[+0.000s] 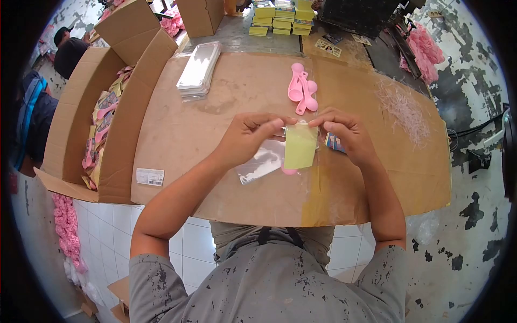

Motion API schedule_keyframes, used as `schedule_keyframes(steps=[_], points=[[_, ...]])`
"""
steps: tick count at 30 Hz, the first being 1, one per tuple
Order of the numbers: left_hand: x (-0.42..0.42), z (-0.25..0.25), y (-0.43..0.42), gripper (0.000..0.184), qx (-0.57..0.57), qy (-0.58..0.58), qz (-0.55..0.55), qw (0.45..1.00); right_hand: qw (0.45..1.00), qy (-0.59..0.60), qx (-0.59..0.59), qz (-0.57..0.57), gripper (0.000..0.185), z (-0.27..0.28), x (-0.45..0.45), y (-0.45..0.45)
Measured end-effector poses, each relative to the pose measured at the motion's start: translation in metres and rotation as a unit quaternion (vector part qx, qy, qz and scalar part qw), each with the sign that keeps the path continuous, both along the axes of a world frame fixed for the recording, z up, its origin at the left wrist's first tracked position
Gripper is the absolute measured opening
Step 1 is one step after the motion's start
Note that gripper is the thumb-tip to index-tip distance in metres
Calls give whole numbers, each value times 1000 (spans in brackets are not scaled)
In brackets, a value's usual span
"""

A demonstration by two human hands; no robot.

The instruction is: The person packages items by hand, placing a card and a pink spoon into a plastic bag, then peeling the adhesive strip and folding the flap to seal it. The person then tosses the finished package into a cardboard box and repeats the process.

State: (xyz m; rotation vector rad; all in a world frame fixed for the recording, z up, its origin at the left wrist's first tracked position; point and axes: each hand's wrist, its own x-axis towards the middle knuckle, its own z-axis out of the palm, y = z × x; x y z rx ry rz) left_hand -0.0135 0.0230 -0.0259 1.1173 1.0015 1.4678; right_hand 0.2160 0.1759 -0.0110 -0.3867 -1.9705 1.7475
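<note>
A pale yellow card (300, 148) hangs upright in front of me, with a bit of clear plastic along its top edge. My left hand (252, 137) pinches near its upper left corner, and my right hand (349, 135) pinches near the upper right. Below and left of the card lies a clear plastic bag (262, 164). A pink piece (289, 171) peeks out under the card, mostly hidden. Partly covered by my right hand is a blue printed card (334, 142). Several pink scoops (301, 89) lie just beyond my hands.
A stack of clear plastic sleeves (199, 67) lies at the back left of the cardboard-covered table (247, 81). An open carton (116, 145) of packed pink scoops stands left. Shredded strands (403, 110) lie right; yellow card stacks (283, 19) stand behind. Another person (70, 51) is at far left.
</note>
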Motion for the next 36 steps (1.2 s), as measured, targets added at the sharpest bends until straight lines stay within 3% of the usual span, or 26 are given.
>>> schedule_keyframes(steps=[5,15,18,21,24,26,27,28,30,32,35,36], points=[[2,-2,2,26,-47,49,9,998,998,-22,63,-12,17,-4,0,-4],[-1,5,1,30,-41,97,3,994,1000,-4,-16,14,30,1,-4,-15],[-3,1,2,26,-19,68,27,997,998,-60,0,31,30,-3,-1,-13],[15,14,1,26,43,-52,84,994,996,-78,26,26,30,9,-5,-14],[-3,2,-4,32,-18,116,6,993,998,-50,39,21,31,22,-6,-14],[-20,17,-7,36,-74,143,12,987,999,36,25,2,31,19,-9,-8],[-29,28,-9,38,-101,155,14,983,997,9,59,-40,31,19,-4,-3],[-39,38,-14,28,-44,96,89,990,992,-18,93,-81,32,20,5,6],[-77,33,-17,27,131,-42,222,965,975,-65,155,-144,32,20,26,22],[-83,65,-22,42,246,-167,388,872,953,-109,208,-190,32,17,47,37],[-89,48,-18,63,217,-272,326,879,914,-207,292,-192,36,18,67,37],[-89,26,-6,69,174,-163,339,910,903,-219,329,-168,36,14,72,37]])
